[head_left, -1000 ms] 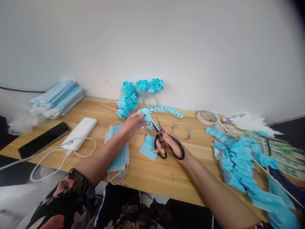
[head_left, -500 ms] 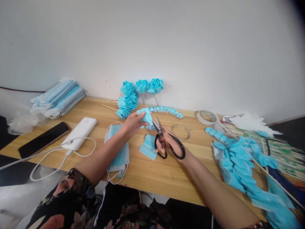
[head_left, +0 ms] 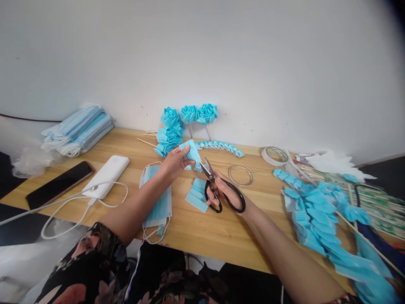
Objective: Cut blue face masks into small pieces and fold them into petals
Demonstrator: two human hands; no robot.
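Apparently cutting: left hand (head_left: pixel 175 164) pinched blue cloth (head_left: pixel 192 152), right hand (head_left: pixel 223 188) gripped scissors (head_left: pixel 209 174) toward worktop (head_left: pixel 218 236) back edge; next snip likely needed steadiness.

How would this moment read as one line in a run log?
left hand: holds blue piece | right hand: holds scissors, blades apart | table: mask, blue flowers, tape roll

The wood-grained tabletop (head_left: pixel 205 232) is honey brown. Near its back edge, the artificial roses (head_left: pixel 208 114) are bright turquoise. By the front edge, the white-looped face mask (head_left: pixel 160 207) is light blue. The black-handled scissors (head_left: pixel 211 177) have dark grey blades; the fabric piece (head_left: pixel 193 152) is sky blue. Toward the left edge, the smartphone (head_left: pixel 60 184) is black, the power bank (head_left: pixel 109 172) white. The sleeve (head_left: pixel 91 266) is black, flowered in pink.
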